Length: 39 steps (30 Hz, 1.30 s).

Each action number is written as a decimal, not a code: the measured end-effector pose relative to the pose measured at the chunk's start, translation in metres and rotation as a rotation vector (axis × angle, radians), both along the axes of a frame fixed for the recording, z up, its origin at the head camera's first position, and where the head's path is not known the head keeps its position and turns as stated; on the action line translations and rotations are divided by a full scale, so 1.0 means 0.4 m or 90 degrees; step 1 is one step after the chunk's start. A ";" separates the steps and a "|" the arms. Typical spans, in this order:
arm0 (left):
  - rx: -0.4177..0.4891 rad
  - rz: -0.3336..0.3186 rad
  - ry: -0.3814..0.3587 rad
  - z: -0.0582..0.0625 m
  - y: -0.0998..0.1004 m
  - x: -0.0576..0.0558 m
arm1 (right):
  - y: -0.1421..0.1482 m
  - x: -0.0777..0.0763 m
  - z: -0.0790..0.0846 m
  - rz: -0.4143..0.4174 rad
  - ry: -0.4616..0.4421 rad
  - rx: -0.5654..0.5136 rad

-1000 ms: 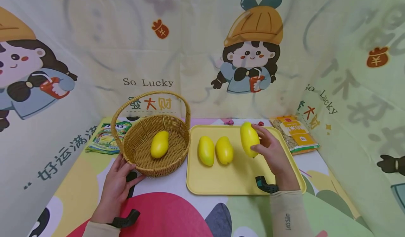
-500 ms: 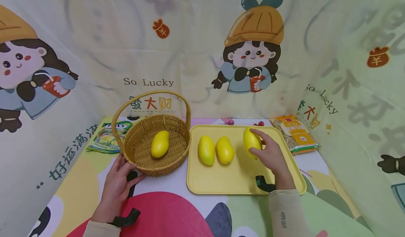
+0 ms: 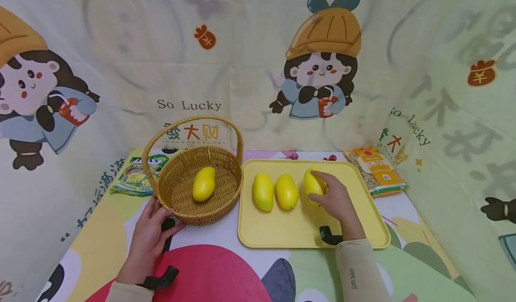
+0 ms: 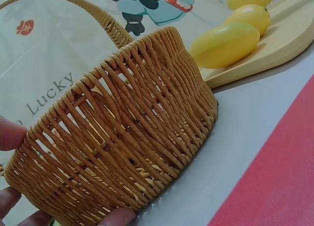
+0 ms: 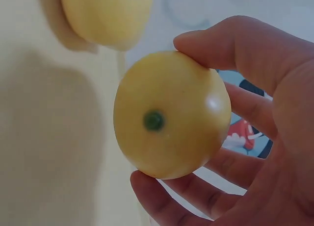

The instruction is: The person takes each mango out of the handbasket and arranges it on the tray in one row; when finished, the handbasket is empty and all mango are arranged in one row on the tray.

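My right hand (image 3: 336, 199) holds a yellow mango (image 3: 314, 186) over the tray, thumb on one side and fingers round the other. In the right wrist view that mango (image 5: 171, 113) shows its green stem spot. Two more mangoes, a left one (image 3: 263, 192) and a middle one (image 3: 286, 191), lie side by side on the yellow tray (image 3: 278, 235). Left of the tray is a wicker basket (image 3: 223, 210) with a tall arched handle and one mango (image 3: 204, 184) inside. Its lower left side is gripped by my left hand (image 3: 147, 237), a digit overlapping the rim in the left wrist view.
A green snack bag (image 3: 139, 176) lies behind the basket at the left. At the right, an orange-and-clear food packet (image 3: 375, 172) lies beside the tray. Two wrapped lollipops, one pink (image 3: 293, 156) and one red (image 3: 332, 157), lie behind it. A printed cloth backdrop (image 3: 250, 69) closes off the rear.
My right hand has lowered its mango and shifted left, nearer the two mangoes on the tray. The left hand and basket have stayed in place.
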State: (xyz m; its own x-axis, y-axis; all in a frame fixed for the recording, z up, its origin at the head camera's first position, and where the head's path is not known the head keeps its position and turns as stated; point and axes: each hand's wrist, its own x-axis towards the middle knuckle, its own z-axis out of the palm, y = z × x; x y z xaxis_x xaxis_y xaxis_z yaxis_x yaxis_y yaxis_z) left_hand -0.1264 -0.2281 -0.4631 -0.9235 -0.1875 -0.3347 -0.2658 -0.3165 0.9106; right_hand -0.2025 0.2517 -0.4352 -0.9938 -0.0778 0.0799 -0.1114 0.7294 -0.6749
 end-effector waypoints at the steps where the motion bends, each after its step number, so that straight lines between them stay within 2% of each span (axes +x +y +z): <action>1: 0.000 0.000 0.000 0.000 0.000 0.000 | -0.002 -0.001 -0.003 0.001 -0.002 0.003; 17: 0.003 -0.003 -0.010 -0.001 -0.003 -0.002 | -0.014 -0.011 -0.034 -0.020 -0.089 0.019; 39: 0.000 -0.003 -0.003 0.002 -0.001 0.001 | -0.011 -0.013 -0.043 0.004 -0.070 0.058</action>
